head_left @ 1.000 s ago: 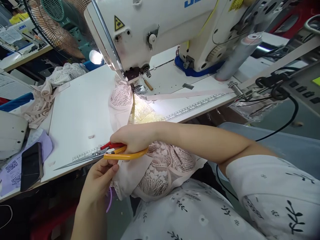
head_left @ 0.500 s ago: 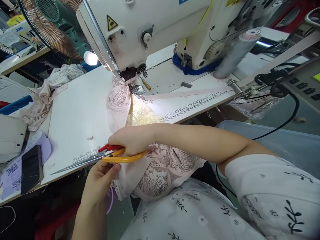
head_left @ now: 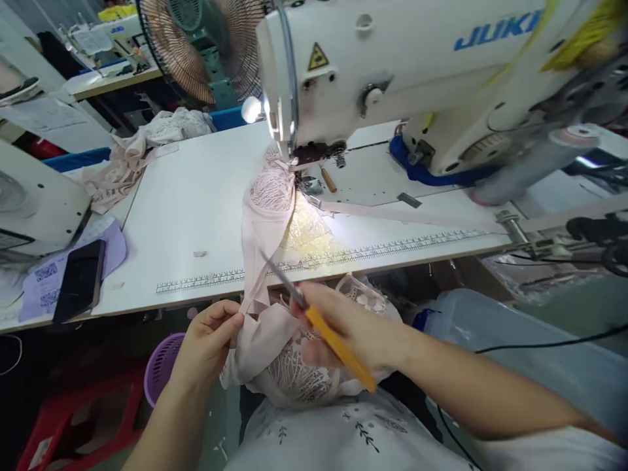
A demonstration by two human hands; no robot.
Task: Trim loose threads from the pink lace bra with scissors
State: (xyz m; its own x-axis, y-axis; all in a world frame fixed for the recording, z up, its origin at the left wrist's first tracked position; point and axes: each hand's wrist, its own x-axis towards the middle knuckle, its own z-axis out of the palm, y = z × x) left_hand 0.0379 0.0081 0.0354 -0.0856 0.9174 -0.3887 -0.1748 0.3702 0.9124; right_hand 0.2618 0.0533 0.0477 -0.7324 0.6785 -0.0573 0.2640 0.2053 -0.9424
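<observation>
While the purple basket [head_left: 161, 369] sits low beside the left forearm, its wall pierced with small holes, a pale translucent tub [head_left: 454, 317] stands beyond the right forearm; what either one holds can't be made out. Into the lap we go, and there's the lace garment [head_left: 304, 366], soft pink-beige, openwork lace over rounded cups, smooth plain fabric folding along the side. Left hand [head_left: 210, 340] at its near left edge, thumb and fingers pinching the plain cloth! Right hand [head_left: 343, 327], slightly blurred, wraps the orange handle of the scissors [head_left: 338, 347] right above the cups, slim metal blades angled up towards the tabletop [head_left: 191, 196]. The hands are apart, garment below and between them; whether the blades touch cloth, can't tell. Past the tabletop's edge, a printed ruler [head_left: 196, 284] runs along the front, with a flat black phone [head_left: 81, 281] on purple paper [head_left: 114, 242] at the left. Further up, another lacy cup [head_left: 272, 190] lies under the head of the white sewing machine [head_left: 392, 59], a narrow pale tape [head_left: 392, 212] stretching off to the right. Crumpled lace [head_left: 179, 127] heaps at the far left edge, and behind it all, a round wire-caged fan [head_left: 196, 59].
</observation>
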